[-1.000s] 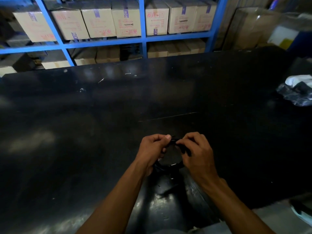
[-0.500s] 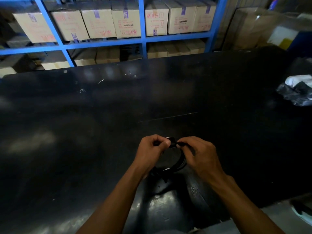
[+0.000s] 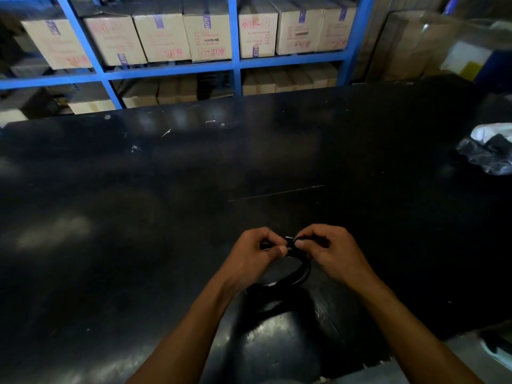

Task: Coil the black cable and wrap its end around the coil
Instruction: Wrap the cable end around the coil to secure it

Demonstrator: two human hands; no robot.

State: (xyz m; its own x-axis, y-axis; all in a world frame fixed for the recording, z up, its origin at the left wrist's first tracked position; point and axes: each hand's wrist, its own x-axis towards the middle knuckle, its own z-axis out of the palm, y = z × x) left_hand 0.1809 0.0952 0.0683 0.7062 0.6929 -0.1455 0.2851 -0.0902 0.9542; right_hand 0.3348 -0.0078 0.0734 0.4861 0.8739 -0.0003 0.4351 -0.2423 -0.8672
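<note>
The left hand (image 3: 253,257) and the right hand (image 3: 329,252) meet at about six o'clock in the view, low and just right of centre, both curled narrow with thumb and fingertips pinched on the top of the coiled black rubber cable (image 3: 300,268). The two hands almost touch at the pinch, where a short glossy bit of the cable's end shows between the thumbs; whether it is already wound around the loops cannot be told in the dim light. The coil hangs from the pinch as a round loop of several strands, its lower arc at six o'clock from the fingers, held just above the glossy black tabletop (image 3: 166,217) or brushing it, which is not clear. Both bare forearms run in from the bottom edge, the left from seven o'clock and the right from five o'clock. Out at three o'clock, near the right edge of the table and well apart from the hands, lies a crumpled heap of white and dark plastic wrapping (image 3: 489,151). Beyond the far edge, at twelve o'clock, stands a blue metal shelving rack (image 3: 234,65) loaded with brown cardboard cartons (image 3: 206,34) printed in red and taped in purple.
</note>
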